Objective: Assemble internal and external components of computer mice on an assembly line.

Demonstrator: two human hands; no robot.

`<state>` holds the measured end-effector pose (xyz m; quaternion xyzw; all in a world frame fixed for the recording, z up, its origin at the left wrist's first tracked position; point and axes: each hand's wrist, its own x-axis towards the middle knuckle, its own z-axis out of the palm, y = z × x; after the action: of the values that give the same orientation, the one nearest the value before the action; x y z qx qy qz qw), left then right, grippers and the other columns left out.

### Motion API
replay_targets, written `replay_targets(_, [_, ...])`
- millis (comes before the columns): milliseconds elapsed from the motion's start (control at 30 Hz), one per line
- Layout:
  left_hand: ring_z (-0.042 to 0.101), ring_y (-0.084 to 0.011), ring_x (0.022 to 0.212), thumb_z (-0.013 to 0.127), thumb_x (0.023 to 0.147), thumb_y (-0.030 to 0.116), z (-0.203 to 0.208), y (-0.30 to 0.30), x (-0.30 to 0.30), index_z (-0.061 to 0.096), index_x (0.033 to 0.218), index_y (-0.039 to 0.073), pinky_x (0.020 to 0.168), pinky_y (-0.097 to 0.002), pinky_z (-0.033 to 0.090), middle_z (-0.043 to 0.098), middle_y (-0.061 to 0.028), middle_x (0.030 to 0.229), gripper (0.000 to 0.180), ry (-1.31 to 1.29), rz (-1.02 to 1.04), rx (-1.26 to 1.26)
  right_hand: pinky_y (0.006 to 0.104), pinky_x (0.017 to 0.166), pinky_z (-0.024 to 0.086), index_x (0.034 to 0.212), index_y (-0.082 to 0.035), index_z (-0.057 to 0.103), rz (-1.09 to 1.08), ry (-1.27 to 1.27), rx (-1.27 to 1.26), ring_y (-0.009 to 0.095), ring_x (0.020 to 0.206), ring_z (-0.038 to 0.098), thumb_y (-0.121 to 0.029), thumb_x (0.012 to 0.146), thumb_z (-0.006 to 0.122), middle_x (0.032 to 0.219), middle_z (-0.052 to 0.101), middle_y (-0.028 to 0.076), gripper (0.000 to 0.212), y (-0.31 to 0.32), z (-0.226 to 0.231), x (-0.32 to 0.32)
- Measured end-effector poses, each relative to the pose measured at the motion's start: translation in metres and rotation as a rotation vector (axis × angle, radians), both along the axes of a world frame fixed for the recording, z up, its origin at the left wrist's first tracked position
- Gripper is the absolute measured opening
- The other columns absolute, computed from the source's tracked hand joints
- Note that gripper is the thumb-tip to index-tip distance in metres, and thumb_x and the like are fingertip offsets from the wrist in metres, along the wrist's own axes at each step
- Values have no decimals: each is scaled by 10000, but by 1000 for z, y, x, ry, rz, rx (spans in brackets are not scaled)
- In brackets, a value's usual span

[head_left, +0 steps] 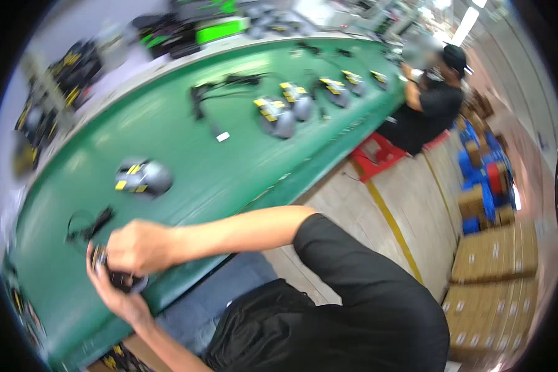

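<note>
At near left of green belt (229,167): right hand (139,247) and left hand (115,291) both closed around one small dark device (125,280), black cable (88,226) just beside. Farther along: six grey-and-yellow units, nearest (142,177) alone, five far right. One co-worker (431,102) seated beyond.

A long green conveyor belt (229,167) carries the things. One grey rounded device with yellow labels (142,177) lies alone near the close end. Further along lie more such devices (276,116) in a row, close together. A black cable (214,93) and a small white tag (222,136) lie between them. Another black cable (88,226) lies by the near edge.
</note>
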<state>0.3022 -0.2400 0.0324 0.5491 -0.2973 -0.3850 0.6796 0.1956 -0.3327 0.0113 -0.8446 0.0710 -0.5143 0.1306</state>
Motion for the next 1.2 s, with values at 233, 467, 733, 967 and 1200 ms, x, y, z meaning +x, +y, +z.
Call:
replay_targets(233, [477,-244,1242,380,1016,267,-6,-7,0,404,1404,-8,1050,-374,387,480,-147,1356,476,28,16,-14,336,507,474,814,-27,582,-81,235,-194,223,654,593,-225,726,628,744,572,60,221,8,-3,-10])
replay_targets(467, [571,-291,1105,474,965,105,-15,-12,11,391,1381,-17,964,-421,478,535,-205,1260,442,47,49,-18,389,495,474,1040,5,586,-121,491,-36,269,632,655,-199,768,606,732,654,101,341,18,-9,-13])
replay_targets(733, [593,-320,1068,483,954,61,-25,-6,24,389,1345,-3,901,-458,537,550,-229,1226,408,161,102,-75,457,780,476,820,-73,630,-477,105,62,327,1012,578,-244,675,676,966,637,145,229,-33,19,-26])
replay_targets(967, [637,-332,986,505,923,44,-17,-8,11,417,1288,-12,819,-494,569,587,-231,1149,379,222,59,-85,445,879,485,1138,-55,616,-648,542,239,363,1073,570,-203,724,701,1232,566,202,447,-44,9,-45])
replay_targets(1200, [662,-290,953,489,941,24,-23,-5,16,477,1208,-20,788,-444,596,619,-200,1102,271,236,-7,-137,459,871,499,1251,-106,607,-512,639,367,347,1073,585,-212,767,682,1308,550,167,502,-41,16,-42])
